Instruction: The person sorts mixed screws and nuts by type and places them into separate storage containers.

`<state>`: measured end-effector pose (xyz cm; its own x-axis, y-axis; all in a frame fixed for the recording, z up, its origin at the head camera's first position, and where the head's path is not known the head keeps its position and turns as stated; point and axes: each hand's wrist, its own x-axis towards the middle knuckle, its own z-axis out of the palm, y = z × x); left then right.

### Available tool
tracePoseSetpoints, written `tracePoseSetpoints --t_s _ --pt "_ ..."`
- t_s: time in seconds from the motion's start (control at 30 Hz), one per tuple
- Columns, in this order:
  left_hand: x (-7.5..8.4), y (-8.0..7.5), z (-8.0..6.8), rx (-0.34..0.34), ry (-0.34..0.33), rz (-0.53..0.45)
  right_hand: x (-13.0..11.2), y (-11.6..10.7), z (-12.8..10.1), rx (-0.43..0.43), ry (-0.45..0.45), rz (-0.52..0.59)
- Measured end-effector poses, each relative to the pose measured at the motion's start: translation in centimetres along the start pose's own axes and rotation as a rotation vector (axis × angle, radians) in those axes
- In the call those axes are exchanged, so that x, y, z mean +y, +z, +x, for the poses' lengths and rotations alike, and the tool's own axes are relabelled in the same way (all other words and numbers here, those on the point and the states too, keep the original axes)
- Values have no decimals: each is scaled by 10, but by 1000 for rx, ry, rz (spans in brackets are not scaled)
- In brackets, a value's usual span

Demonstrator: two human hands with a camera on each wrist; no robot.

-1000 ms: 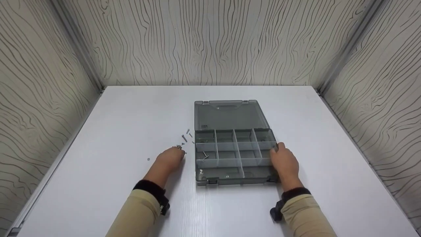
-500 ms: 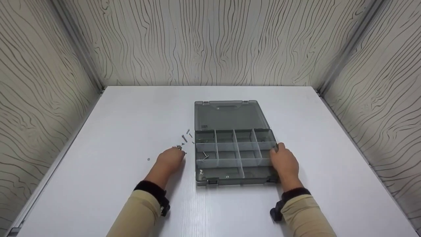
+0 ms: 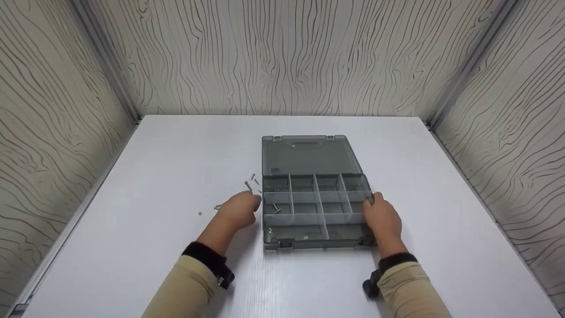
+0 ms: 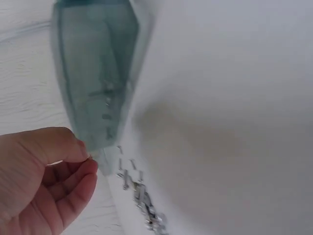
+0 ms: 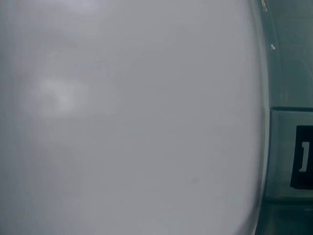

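A smoky grey organizer box lies with its lid folded back on the table, its base split into compartments. My left hand is beside the box's left wall. In the left wrist view, its thumb and index finger pinch a small screw, mostly hidden by the fingertips. Below them lies a heap of loose screws, largely covered by this hand in the head view. My right hand grips the right wall of the box, thumb at the rim. A few screws lie in a left compartment.
Several loose screws lie left of the box on the white table. A small nut-like piece sits farther left. Patterned panels stand behind and at both sides of the table. A latch shows in the right wrist view.
My left hand has moved right, from over the screw heap to the box's left wall, with its fingertips pinched together. My right hand and the box have stayed in place.
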<state>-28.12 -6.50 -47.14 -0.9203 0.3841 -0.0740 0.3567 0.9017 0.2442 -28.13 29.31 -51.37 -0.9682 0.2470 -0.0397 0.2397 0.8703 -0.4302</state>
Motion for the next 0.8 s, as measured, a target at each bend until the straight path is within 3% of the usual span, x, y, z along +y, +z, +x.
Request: tracePoseSetpoints --t_s 0.13,0.33,0.47,0.6,0.8 --pt "15 -8 -2 10 57 -18 0 0 0 -3 3 5" --pt "36 -10 -8 24 224 -3 0 0 -1 2 -1 5" --pt "45 -4 -11 38 295 100 0 1 -1 14 -8 9" --pt "49 4 -12 53 333 207 0 1 -1 23 -14 17" --pt "49 11 -12 66 341 258 0 0 -1 18 -13 12"
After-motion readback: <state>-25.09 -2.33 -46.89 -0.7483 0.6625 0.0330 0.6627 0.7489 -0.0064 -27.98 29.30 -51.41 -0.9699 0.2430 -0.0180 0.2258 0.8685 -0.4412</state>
